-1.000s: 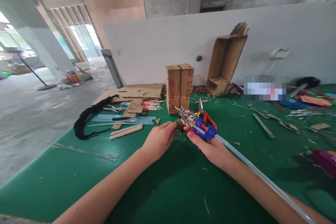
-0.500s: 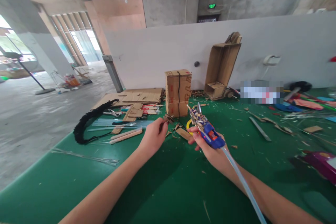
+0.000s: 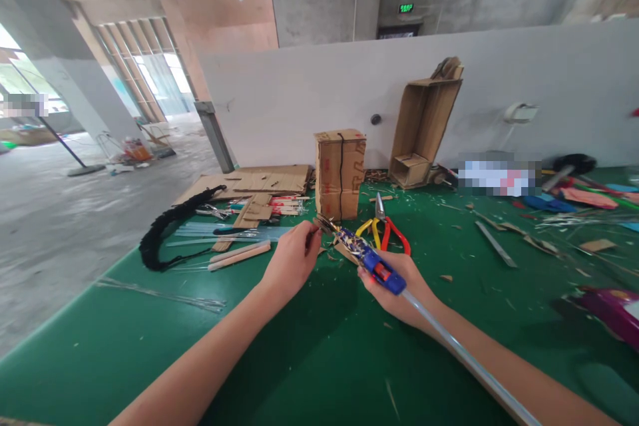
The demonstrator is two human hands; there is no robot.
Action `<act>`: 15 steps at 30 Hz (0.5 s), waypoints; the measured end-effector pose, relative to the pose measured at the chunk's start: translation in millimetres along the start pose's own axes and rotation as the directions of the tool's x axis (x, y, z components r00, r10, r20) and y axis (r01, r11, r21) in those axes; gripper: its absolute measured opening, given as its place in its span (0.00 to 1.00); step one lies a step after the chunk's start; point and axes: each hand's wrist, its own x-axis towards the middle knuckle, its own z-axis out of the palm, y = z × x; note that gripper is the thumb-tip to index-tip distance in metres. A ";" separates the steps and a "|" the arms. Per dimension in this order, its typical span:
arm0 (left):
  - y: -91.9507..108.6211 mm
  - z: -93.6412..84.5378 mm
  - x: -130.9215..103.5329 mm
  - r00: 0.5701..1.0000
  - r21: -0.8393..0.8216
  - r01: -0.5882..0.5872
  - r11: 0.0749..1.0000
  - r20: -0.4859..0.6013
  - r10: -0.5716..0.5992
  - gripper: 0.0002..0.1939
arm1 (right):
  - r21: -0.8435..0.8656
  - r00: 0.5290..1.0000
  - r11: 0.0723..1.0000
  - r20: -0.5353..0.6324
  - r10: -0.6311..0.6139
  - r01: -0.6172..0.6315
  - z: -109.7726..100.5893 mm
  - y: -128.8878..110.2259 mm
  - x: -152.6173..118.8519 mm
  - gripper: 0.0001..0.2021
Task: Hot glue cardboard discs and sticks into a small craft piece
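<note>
My left hand (image 3: 295, 254) is closed, pinching a small stack of round cardboard pieces (image 3: 323, 223) at its fingertips. In my right hand (image 3: 399, 286) is a blue hot glue gun (image 3: 382, 269), its front crusted with bits of debris. A long clear glue stick (image 3: 449, 337) runs out of its back along my forearm. The gun's nozzle is at the cardboard pieces; whether it touches them I cannot tell. Just behind both hands stands an upright cardboard box (image 3: 337, 176) with a black cord down its front. Pliers with red and yellow handles (image 3: 397, 234) lie behind the gun.
An open tall cardboard box (image 3: 424, 126) leans by the white partition (image 3: 294, 100). On the left lie a black fuzzy strip (image 3: 154, 239), wooden sticks (image 3: 239, 257), clear glue sticks (image 3: 194, 233) and flat cardboard (image 3: 269, 178). Scraps, a metal strip (image 3: 495, 244) and a purple object (image 3: 612, 309) are at right.
My right hand has swung the glue gun left and down, bringing its nozzle to the cardboard pieces. The pliers behind it have come into fuller view. My left hand has hardly moved.
</note>
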 end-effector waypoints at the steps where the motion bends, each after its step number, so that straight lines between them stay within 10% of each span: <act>1: 0.5 0.4 -0.3 1.000 0.005 -0.009 1.000 0.005 0.009 0.10 | -0.011 1.000 1.000 0.003 -0.012 0.013 -0.1 -0.1 -0.2 0.07; 15: 1.7 1.6 -4.8 0.997 0.079 -0.077 0.994 0.011 0.077 0.08 | -0.010 0.998 0.998 0.016 -0.054 0.054 3.4 -5.7 0.3 0.02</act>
